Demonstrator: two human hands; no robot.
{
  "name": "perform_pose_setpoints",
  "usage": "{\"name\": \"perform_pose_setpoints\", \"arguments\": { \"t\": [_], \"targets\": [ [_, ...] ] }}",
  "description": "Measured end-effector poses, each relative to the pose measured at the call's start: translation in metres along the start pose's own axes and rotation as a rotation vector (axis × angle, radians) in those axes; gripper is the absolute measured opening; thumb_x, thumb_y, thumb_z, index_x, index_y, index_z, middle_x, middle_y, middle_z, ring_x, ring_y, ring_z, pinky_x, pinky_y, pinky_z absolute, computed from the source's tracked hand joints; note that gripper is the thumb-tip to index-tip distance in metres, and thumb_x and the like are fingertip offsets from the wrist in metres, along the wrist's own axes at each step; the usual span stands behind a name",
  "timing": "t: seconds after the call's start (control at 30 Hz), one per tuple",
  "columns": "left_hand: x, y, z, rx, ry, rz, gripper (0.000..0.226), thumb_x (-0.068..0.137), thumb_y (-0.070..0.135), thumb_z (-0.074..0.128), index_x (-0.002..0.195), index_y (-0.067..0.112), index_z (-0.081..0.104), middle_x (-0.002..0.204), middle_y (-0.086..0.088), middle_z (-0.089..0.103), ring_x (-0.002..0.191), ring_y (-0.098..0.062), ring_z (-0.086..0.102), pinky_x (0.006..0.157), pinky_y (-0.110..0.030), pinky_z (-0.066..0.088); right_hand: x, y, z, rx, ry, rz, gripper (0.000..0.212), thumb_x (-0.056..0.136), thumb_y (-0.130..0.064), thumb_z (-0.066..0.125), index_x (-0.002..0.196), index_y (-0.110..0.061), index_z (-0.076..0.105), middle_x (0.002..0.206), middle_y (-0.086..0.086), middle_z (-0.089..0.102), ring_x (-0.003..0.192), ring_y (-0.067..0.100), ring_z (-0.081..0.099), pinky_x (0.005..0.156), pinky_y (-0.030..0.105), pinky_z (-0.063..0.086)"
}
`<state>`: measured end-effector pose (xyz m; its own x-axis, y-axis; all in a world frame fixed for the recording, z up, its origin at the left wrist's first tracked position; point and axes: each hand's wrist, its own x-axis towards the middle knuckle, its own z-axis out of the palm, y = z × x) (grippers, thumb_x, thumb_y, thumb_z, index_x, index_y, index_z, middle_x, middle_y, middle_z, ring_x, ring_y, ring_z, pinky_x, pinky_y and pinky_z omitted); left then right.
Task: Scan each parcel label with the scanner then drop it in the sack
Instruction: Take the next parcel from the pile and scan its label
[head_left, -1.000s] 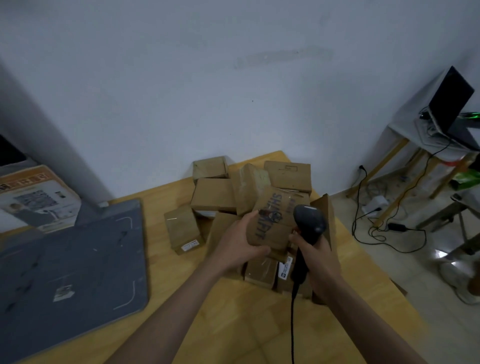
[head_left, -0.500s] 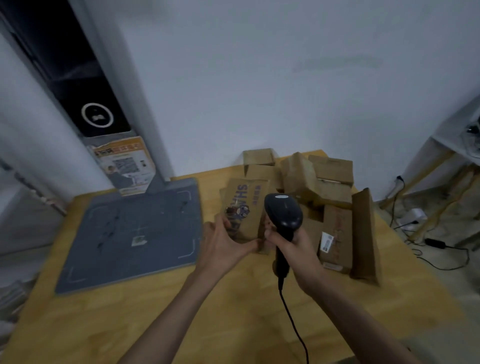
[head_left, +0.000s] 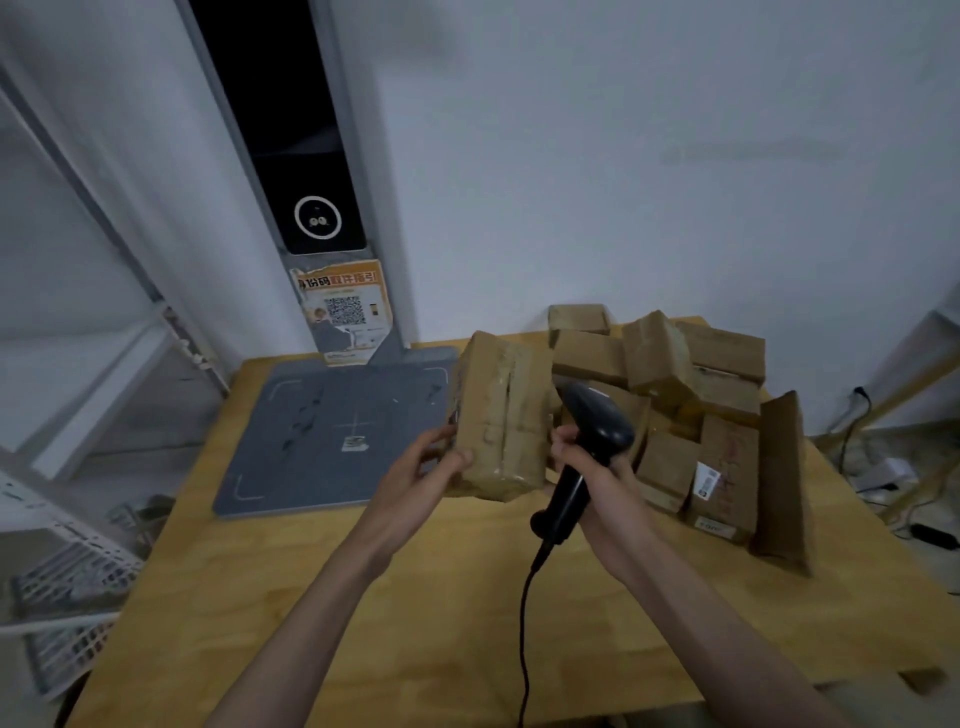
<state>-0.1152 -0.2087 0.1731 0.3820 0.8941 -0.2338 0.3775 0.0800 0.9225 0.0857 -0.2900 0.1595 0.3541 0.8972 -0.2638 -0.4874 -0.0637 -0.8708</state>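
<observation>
My left hand (head_left: 423, 470) grips a brown taped parcel (head_left: 501, 415) by its lower left edge and holds it upright above the wooden table (head_left: 363, 597). Its taped side faces me; no label shows on it. My right hand (head_left: 584, 462) holds the black corded scanner (head_left: 592, 441) by its handle, just right of the parcel, head up and touching the parcel's right side. A pile of several brown parcels (head_left: 691, 395) lies behind and to the right. No sack is in view.
A grey scanning pad (head_left: 322, 431) lies on the table's left, with a dark upright post (head_left: 306, 171) and a QR poster (head_left: 343, 312) behind it. White wire racks (head_left: 67, 587) stand at the left. Cables (head_left: 852, 431) trail on the floor at the right.
The view swung left. My left hand has turned the parcel, so the printed face is gone and the taped side faces me. The scanner stays close beside it.
</observation>
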Motion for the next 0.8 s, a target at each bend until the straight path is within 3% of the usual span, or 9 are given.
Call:
{"name": "perform_pose_setpoints", "arguments": {
  "t": [0.07,0.13,0.23,0.43,0.6,0.8],
  "targets": [
    [-0.001,-0.004,-0.007,0.047,0.001,0.005,0.032,0.091,0.051,0.061,0.123,0.046,0.063,0.125,0.009,0.061,0.109,-0.010,0.062,0.093,-0.031,0.048,-0.006,-0.001,0.005,-0.009,-0.039,-0.039,0.016,0.095,-0.010,0.068,0.111,-0.008,0.066,0.128,0.009,0.070,0.126,0.015,0.062,0.108,0.055,0.048],
    [-0.003,-0.005,-0.011,0.055,0.028,0.027,0.020,0.093,0.038,0.064,0.112,0.042,0.069,0.115,0.006,0.066,0.104,-0.015,0.065,0.091,-0.032,0.051,-0.014,-0.004,0.010,-0.079,-0.068,-0.092,0.018,0.096,-0.009,0.066,0.114,-0.006,0.068,0.128,0.003,0.071,0.126,0.013,0.063,0.109,0.054,0.048],
    [-0.007,0.002,-0.009,0.046,0.028,0.057,0.038,0.091,0.026,0.069,0.126,0.033,0.054,0.114,0.007,0.064,0.102,-0.013,0.063,0.079,-0.023,0.051,-0.026,-0.007,0.017,-0.190,-0.105,-0.158,0.026,0.097,-0.009,0.065,0.121,-0.017,0.072,0.126,-0.005,0.072,0.123,0.011,0.064,0.107,0.046,0.050],
    [-0.012,0.017,0.003,0.095,0.097,0.038,0.080,0.068,0.052,0.085,0.128,0.029,0.037,0.111,0.016,0.058,0.105,-0.008,0.059,0.087,-0.028,0.049,-0.038,-0.012,0.022,-0.359,-0.145,-0.237,0.032,0.097,-0.011,0.065,0.125,-0.026,0.068,0.119,-0.009,0.073,0.117,0.002,0.064,0.101,0.028,0.048],
    [-0.006,0.023,0.010,0.197,0.116,0.115,0.093,0.060,0.055,0.088,0.130,0.023,0.036,0.117,0.010,0.057,0.104,-0.006,0.057,0.075,-0.019,0.048,-0.041,-0.010,0.023,-0.400,-0.130,-0.225,0.033,0.097,-0.015,0.066,0.124,-0.034,0.068,0.122,-0.012,0.072,0.120,0.003,0.061,0.106,0.032,0.044],
    [0.000,0.021,0.015,0.382,0.108,0.153,0.104,0.049,0.066,0.084,0.132,0.022,0.040,0.117,0.007,0.037,0.106,-0.007,0.043,0.074,-0.015,0.038,-0.047,-0.007,0.021,-0.383,-0.101,-0.231,0.035,0.097,-0.016,0.066,0.122,-0.039,0.066,0.119,-0.016,0.072,0.117,-0.002,0.061,0.101,0.029,0.045]
  ]
}}
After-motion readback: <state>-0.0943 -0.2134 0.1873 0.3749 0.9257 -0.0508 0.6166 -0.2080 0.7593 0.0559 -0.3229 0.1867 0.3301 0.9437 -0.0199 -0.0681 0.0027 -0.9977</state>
